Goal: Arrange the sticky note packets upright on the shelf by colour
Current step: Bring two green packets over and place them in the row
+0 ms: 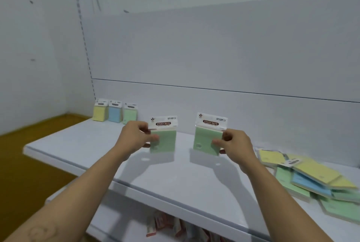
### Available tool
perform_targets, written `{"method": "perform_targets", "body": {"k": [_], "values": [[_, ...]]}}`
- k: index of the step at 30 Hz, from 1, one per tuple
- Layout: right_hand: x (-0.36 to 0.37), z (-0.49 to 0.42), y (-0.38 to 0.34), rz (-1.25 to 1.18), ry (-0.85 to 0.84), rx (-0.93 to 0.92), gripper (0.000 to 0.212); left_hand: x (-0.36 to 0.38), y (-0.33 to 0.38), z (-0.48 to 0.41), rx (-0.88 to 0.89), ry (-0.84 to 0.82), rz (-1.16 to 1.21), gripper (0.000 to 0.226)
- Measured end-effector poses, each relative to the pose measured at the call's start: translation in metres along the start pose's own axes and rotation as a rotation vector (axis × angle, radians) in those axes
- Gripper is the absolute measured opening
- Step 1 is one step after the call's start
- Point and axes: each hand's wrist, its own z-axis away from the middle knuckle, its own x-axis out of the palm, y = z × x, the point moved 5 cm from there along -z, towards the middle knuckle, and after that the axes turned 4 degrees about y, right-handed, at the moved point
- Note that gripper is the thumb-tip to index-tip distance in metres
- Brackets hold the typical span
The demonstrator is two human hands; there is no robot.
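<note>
My left hand (134,136) grips a green sticky note packet (165,140) by its left edge, held upright above the white shelf (175,175). A second green packet (206,138) stands upright in my right hand (235,142), pinched at its right edge. Both packets have white "STICKY NOTE" headers. At the shelf's far left, against the back panel, three packets stand upright in a row: yellow (99,113), blue (115,113) and green (129,115). A loose pile of yellow, blue and green packets (311,179) lies flat at the shelf's right.
The grey back panel (214,56) rises behind the shelf. A lower shelf holds red-and-white packets (171,224). A brown floor (29,154) shows at the left, beyond the shelf's end. A bare stretch of shelf lies between the upright row and the pile.
</note>
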Motion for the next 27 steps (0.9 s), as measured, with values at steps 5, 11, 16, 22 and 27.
{"method": "perform_targets", "body": {"k": [5,11,16,22,27], "values": [[0.058,-0.003,-0.042,-0.010,-0.080,-0.051,0.019,-0.058,-0.015,-0.009,0.003,0.104,0.057,0.017],[0.135,-0.002,-0.086,-0.001,-0.138,-0.109,0.018,-0.132,-0.044,-0.018,-0.018,0.237,0.139,0.022],[0.202,-0.006,-0.120,0.013,-0.131,-0.140,0.018,-0.184,-0.066,-0.029,-0.024,0.260,0.164,0.020],[0.279,-0.007,-0.140,0.037,-0.144,-0.146,0.019,-0.246,-0.103,-0.054,-0.033,0.270,0.196,0.022],[0.317,-0.019,-0.147,0.063,-0.114,-0.132,0.018,-0.286,-0.124,-0.074,-0.019,0.289,0.204,0.023]]}}
